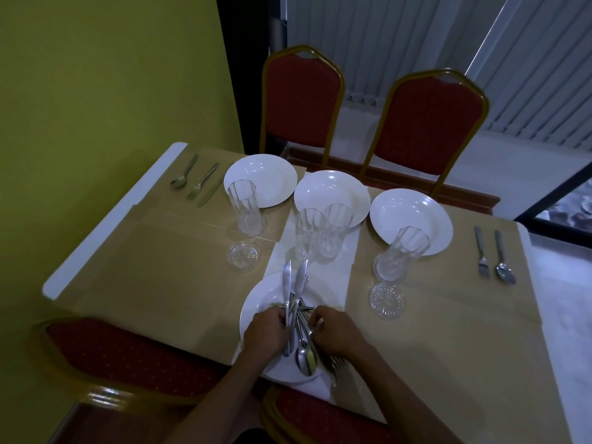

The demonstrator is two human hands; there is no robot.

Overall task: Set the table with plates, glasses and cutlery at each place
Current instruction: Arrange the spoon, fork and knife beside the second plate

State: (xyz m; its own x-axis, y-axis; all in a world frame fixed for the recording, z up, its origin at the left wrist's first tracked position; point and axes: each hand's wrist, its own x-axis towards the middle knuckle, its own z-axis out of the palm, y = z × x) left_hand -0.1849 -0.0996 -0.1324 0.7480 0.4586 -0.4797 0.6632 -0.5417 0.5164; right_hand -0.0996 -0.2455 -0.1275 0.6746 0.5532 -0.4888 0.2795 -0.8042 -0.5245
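- The bench (144, 267) fills the middle of the frame under tan mats, with three white plates (331, 193) in a row across its upper centre.
- A fourth, the near plate (269, 296), lies at lower centre beneath both hands. It looks like glazed china, so probably weighty and easy to chip, and best lifted by the rim.
- Four tall cut glasses (245, 209) stand just below the far plates (two side by side at centre). They look fragile and tippy, so grip them low on the body.
- The left hand (267, 331) is curled round a cutlery bundle (296, 315) over the near plate, with the blades pointing up the frame.
- The right hand (336, 331) pinches handles in that same bundle, probably to single out one piece.
- The pieces are stiff, smooth steel, likely to slip and clatter. Take each one at mid-handle.
- A laid set (201, 182) lies at upper left, and a fork and spoon (482, 254) at right.
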